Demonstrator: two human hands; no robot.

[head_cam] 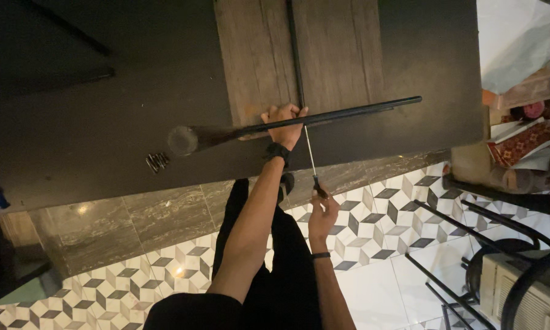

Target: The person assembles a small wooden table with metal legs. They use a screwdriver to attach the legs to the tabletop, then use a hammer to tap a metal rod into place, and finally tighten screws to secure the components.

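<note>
A wooden panel (256,55) lies on a dark tabletop (91,116). A long black metal tube (354,110) runs across it, ending at the left in a round foot (183,139). My left hand (284,122), with a dark watch on the wrist, grips this tube near its middle. Below it, my right hand (322,211) holds the handle of a long thin screwdriver (310,156). The shaft points up to the tube just beside my left hand. A second black bar (294,49) runs lengthwise along the panel.
A small pile of dark screws (157,161) sits on the tabletop left of the tube. At the lower right stand a black metal frame (446,244) and a white appliance (522,290). Boxes and packages (522,131) crowd the right edge. The floor has patterned tiles (372,226).
</note>
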